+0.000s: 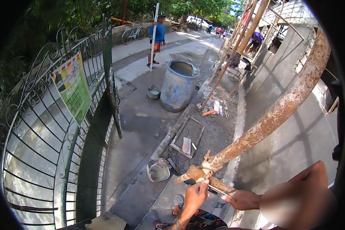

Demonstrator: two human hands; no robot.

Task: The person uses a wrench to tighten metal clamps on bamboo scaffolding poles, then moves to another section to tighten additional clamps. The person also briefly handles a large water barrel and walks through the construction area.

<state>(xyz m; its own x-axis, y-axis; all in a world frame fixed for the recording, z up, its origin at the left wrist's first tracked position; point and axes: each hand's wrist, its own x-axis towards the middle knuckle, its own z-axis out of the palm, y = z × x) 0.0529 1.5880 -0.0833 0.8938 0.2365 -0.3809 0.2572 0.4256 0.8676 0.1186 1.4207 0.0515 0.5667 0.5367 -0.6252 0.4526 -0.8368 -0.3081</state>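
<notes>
A long rusty pipe (272, 119) slants down from the upper right to a shorter rusty crosspiece (186, 175). A rusty clamp (206, 165) joins the two. My left hand (195, 196) is closed, thumb and fingers pinched just below the clamp; what they grip is too small to make out. A thin pale metal rod (217, 189) runs from beside those fingertips to my right hand (243, 199). My right hand is closed around its near end, next to the crosspiece. The right forearm is partly blurred.
An ornate metal gate (65, 153) stands left, bearing a green poster (72, 89). Below are a mortar bucket (158, 170), a wooden frame (188, 137) and a blue drum (179, 86). A person (158, 36) holds a white pole. Bamboo scaffolding (228, 50) lines the grey wall (291, 153).
</notes>
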